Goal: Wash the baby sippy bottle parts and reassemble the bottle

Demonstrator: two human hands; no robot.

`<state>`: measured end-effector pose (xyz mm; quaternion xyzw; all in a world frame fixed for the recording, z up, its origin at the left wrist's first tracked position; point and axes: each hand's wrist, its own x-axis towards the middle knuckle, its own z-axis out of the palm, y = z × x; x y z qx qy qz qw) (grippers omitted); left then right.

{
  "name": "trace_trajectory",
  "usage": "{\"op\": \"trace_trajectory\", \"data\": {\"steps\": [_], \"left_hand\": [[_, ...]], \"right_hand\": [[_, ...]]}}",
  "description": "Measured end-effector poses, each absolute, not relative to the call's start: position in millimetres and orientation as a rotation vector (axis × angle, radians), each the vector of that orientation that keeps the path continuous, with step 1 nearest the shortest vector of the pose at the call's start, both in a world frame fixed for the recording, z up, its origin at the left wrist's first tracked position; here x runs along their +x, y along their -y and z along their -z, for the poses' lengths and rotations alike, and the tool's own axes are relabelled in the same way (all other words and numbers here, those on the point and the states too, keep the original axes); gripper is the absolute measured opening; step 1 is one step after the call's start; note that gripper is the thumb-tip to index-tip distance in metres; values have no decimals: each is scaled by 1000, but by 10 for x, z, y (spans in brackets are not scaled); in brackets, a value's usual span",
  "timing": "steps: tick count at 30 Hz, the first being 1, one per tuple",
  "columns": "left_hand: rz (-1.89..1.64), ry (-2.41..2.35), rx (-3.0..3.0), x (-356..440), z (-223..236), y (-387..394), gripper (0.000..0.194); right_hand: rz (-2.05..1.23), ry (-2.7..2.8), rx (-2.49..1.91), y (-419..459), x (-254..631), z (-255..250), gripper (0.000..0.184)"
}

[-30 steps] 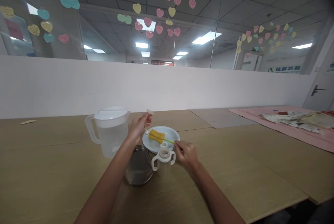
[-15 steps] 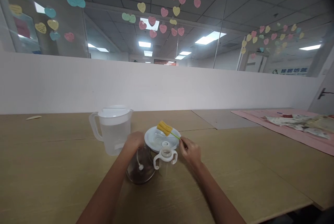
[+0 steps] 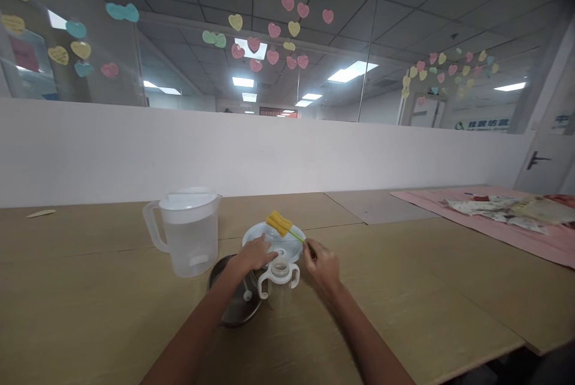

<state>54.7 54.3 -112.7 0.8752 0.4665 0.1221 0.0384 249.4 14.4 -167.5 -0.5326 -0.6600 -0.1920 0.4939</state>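
My right hand [image 3: 322, 262] is closed around the green handle of a yellow sponge brush [image 3: 279, 223], whose head hangs over a white bowl [image 3: 297, 234]. My left hand [image 3: 257, 253] reaches over the near left part of that bowl, fingers apart, close to the bottle's rim; whether it touches anything I cannot tell. Between my hands stands a clear baby bottle [image 3: 280, 292] with two white handles, upright and without a lid. Beneath my left forearm lies a metal dish [image 3: 240, 310], partly hidden, holding a straw with a white weighted end [image 3: 247, 296].
A translucent lidded pitcher [image 3: 191, 241] with liquid in it stands to the left. A pale flat piece [image 3: 41, 214] lies at the far left. On the right, a pink cloth [image 3: 431, 208] carries papers [image 3: 485, 205]. A white wall [image 3: 269, 157] closes off the table's back.
My left hand has moved right from the metal dish to the white bowl and bottle, its fingers spreading. My right hand still holds the brush over the bowl. The view has shifted slightly.
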Motion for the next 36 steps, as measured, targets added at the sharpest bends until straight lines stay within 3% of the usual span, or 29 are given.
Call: {"op": "trace_trajectory", "data": {"steps": [6,10,13,15,21,25,31,36], "left_hand": [[-596,-1539,2618,524,1029,-586,45],[-972,-1364,2511,458,804,-558,42],[-1148,-1235,2340,397,598,-478,62],[-1153,-1192,2270,380,477,-401,65],[-984,-1021,2261,493,412,-206,44],[-820,-1075,2279,588,463,-143,45],[-960,-923,2371,558,320,-57,41],[-892,-765,2267,492,267,-63,43]], "right_hand": [[441,1573,-1316,-152,2494,1685,28],[381,1581,-1275,-142,2491,1669,29],[392,1571,-1277,-126,2485,1652,30],[437,1585,-1302,-115,2484,1644,31],[635,1652,-1208,-109,2523,1655,36],[639,1610,-1214,-133,2520,1687,39],[521,1632,-1300,-155,2437,1686,44],[686,1623,-1124,-62,2513,1629,42]]}}
